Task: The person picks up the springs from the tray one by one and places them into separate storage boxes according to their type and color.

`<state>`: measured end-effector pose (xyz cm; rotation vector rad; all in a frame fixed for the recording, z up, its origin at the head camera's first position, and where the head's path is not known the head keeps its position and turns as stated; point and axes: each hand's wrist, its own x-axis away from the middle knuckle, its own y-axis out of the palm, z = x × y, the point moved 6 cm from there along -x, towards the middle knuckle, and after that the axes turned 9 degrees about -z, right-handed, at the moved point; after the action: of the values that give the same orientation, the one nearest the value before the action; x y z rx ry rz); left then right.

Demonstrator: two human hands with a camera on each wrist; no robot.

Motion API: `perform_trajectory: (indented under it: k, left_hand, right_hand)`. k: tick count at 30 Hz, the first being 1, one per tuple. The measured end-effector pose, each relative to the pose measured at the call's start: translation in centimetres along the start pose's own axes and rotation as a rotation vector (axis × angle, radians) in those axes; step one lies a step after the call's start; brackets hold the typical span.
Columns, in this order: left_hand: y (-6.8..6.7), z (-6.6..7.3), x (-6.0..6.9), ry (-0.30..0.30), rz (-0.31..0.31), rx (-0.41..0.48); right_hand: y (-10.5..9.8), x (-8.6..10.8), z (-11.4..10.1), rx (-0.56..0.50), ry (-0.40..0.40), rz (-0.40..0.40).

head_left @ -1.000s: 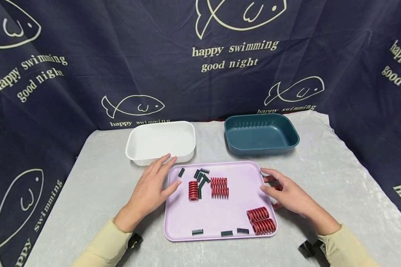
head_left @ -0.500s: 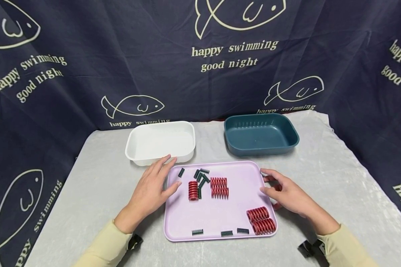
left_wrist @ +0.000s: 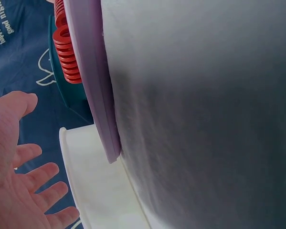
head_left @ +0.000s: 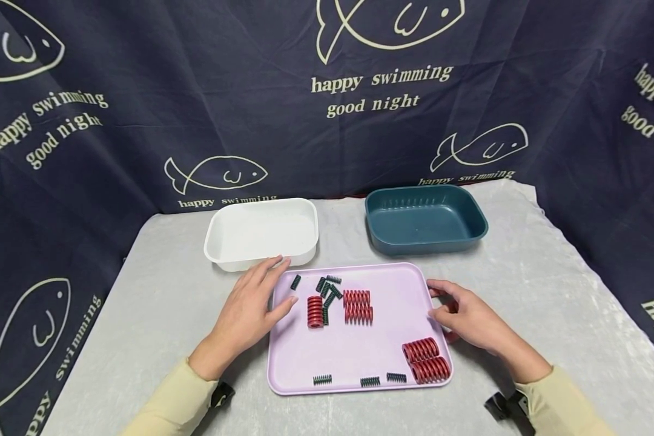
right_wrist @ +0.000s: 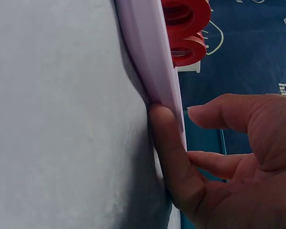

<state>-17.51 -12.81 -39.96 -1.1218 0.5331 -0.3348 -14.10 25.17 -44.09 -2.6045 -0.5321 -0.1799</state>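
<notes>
- The left hand [head_left: 251, 309] has a wide grip, thumb and fingers spread apart, with nothing between them. It is at the left edge of the lilac tray [head_left: 354, 351], thumb tip over the rim; whether its fingertips touch the white bin [head_left: 261, 233] cannot be told.
- The right hand [head_left: 471, 318] has a narrower gap between thumb and forefinger, at the right edge of the tray. One finger [right_wrist: 166, 126] rests against the tray's outer wall — the thumb tip stands just apart from the rim.
- The tray lies on the grey tabletop [head_left: 528, 290] between the hands.
- On it, a lone red spring [head_left: 315, 312] and a cluster of dark springs [head_left: 329, 299] lie nearest the left hand.
- A middle red pair [head_left: 358, 307] lies beside that cluster; a larger red pair [head_left: 426, 360] sits in the near right corner.
- Three dark coils [head_left: 369, 381] lie along the near edge — well apart from both hands.
</notes>
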Motion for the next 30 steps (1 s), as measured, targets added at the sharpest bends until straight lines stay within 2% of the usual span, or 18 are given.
perform_trajectory:
  k: [7, 13, 19, 25, 30]
  left_hand:
    - [0.1, 0.4, -0.5, 0.001, -0.024, 0.022]
    - [0.4, 1.2, -1.3, 0.034, -0.032, 0.087]
    - [0.8, 2.2, -2.8, 0.057, -0.04, 0.173]
    - [1.6, 3.0, -4.7, 0.06, -0.097, 0.225]
    - [2.6, 3.0, -6.0, 0.034, -0.158, 0.281]
  right_hand:
    - [0.1, -0.2, 0.1, 0.011, -0.004, -0.001]
    - [0.1, -0.2, 0.1, -0.004, -0.02, -0.004]
    - [0.1, -0.2, 0.1, -0.009, -0.029, -0.006]
    - [0.1, -0.2, 0.1, -0.005, -0.031, -0.008]
    - [0.2, -0.2, 0.1, -0.012, -0.03, -0.013]
